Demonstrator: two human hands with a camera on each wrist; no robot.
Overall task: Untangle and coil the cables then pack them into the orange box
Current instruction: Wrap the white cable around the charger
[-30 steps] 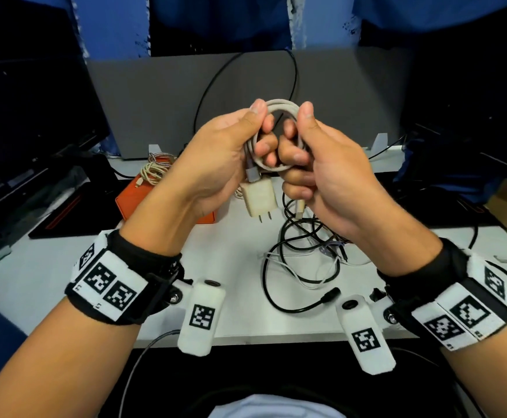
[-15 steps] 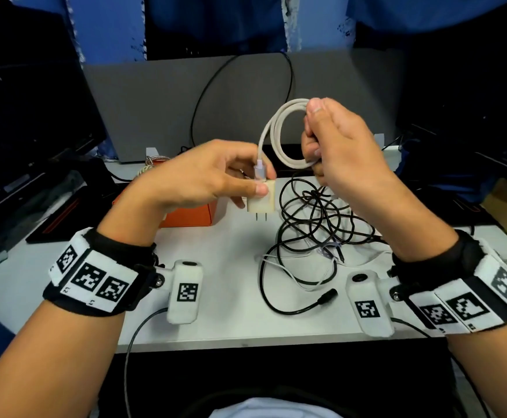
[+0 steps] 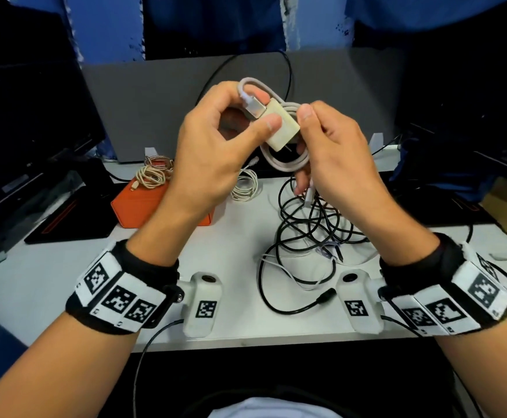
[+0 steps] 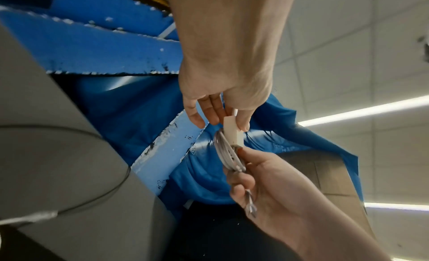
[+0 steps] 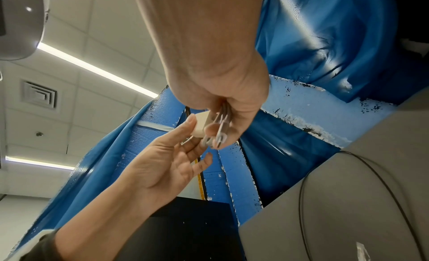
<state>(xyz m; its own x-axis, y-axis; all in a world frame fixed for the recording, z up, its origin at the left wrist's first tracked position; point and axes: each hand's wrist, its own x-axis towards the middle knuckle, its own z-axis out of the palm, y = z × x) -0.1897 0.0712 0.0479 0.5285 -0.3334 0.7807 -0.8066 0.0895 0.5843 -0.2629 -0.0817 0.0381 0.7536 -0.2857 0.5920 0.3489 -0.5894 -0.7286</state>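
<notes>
Both hands are raised above the white tabletop: the left hand pinches the cream charger plug between thumb and fingers, while the right hand grips the coiled white cable just beside it. The orange box sits at the left with a beige coiled cable on it; a black cable tangle lies below the right hand.

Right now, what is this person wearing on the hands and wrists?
The left hand and right hand are bare, no gloves. Each wrist has a black band carrying white blocks printed with black square markers. A white rounded camera pod with its own marker sits beside each band; thin black cables trail from them.
</notes>
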